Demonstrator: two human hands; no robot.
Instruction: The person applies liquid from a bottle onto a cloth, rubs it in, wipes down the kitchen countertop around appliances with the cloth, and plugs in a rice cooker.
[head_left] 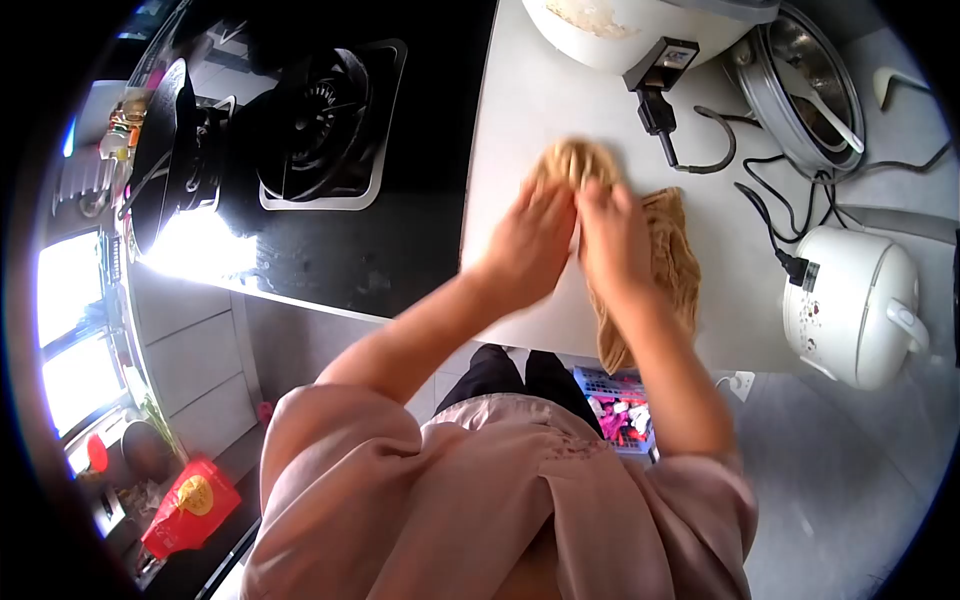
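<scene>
White, smooth countertop (pixel 520 110) meets a black glass hob (pixel 420 250) along its left edge. Near that edge, the left hand (pixel 532 235) and right hand (pixel 612 228) press together side by side on a bunched tan cloth (pixel 578 155); whether the fingers are closed around it, I cannot tell. Just beside the right hand, a crumpled brown fabric towel (pixel 675 265) hangs partly over the counter's front edge. Farther back stands a large white rounded appliance (pixel 590 30) with a black plug (pixel 657 112) in it. Toward the right edge are a round silver metal pot (pixel 763 105) and, at the front right corner, a white rice cooker (pixel 840 300) printed with small flowers. Well apart, lower left, a red packet (pixel 200 520) carries a round yellow label (pixel 193 494), its writing too small to read.
</scene>
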